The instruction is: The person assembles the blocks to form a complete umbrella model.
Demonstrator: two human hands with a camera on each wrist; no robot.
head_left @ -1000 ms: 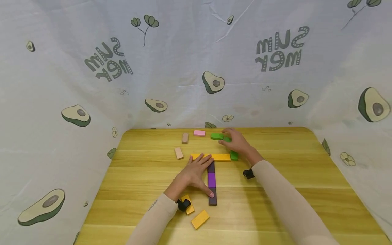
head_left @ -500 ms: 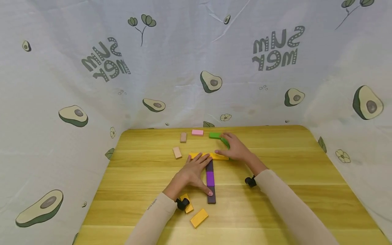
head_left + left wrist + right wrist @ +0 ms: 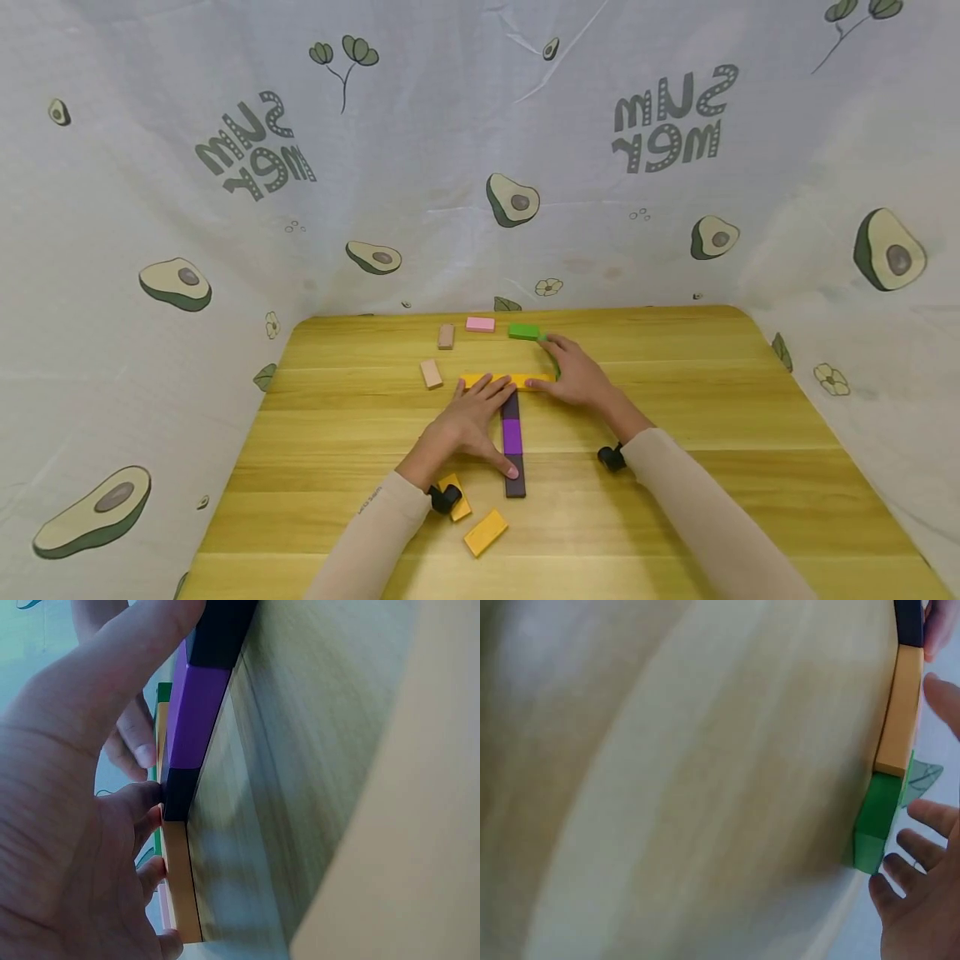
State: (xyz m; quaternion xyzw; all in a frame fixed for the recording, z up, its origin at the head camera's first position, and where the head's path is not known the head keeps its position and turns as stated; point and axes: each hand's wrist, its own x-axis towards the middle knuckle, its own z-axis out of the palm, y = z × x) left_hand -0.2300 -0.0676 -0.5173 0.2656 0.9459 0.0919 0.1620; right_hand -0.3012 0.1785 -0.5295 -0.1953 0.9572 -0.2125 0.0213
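The left hand [image 3: 467, 425] is lying wide open, gripping nothing, its fingertips touching the yellow row [image 3: 901, 712], its thumb resting on the nearer of two dark blocks [image 3: 516, 488]; one purple block [image 3: 512, 437] is sitting between those. The right hand [image 3: 581, 377] is arching beside the green end block [image 3: 877, 814], fingers loosely parted; contact is unclear. Two loose yellow blocks [image 3: 486, 533], two tan blocks [image 3: 431, 374], one pink block [image 3: 480, 324] and another green block [image 3: 523, 331] are lying around.
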